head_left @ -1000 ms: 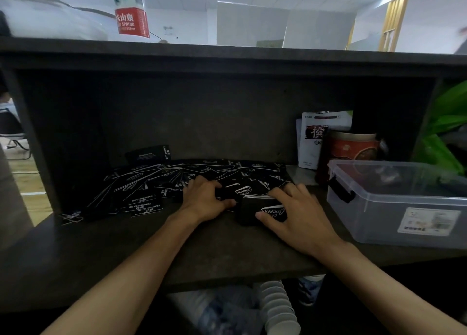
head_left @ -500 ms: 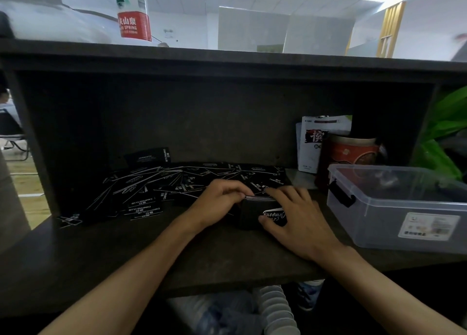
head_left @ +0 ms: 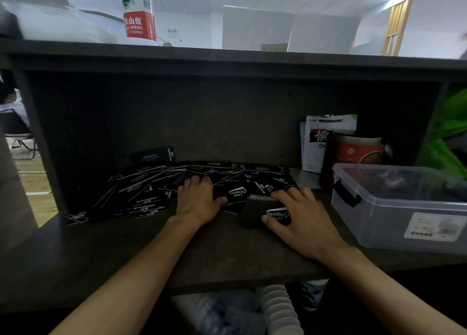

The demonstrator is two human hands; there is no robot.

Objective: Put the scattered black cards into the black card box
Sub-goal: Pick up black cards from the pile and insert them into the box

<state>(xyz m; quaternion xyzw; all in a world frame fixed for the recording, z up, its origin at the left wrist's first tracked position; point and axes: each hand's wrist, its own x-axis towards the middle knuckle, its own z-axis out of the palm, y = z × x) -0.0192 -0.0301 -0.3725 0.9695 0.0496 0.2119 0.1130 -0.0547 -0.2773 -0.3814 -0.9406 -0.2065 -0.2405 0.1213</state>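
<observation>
Card box: a black card box (head_left: 262,212) with white script lettering stands on the dark shelf (head_left: 227,254), right of centre, with card edges showing at its open top.
Right hand: the right hand (head_left: 300,218) grips the box, thumb on its front face and fingers curled over the top and far side.
Cards: scattered black cards (head_left: 151,183) lie in an overlapping spread across the back of the shelf, to the left of the box and behind it.
Left hand: the left hand (head_left: 199,200) rests palm down on the cards just left of the box, fingers bent onto them; I cannot tell whether it pinches any.
Right side: a clear plastic bin (head_left: 404,208) sits near the box, with a red tin (head_left: 358,152) and a white packet (head_left: 316,142) behind it.
Above: a water bottle (head_left: 137,11) stands on the top ledge.
</observation>
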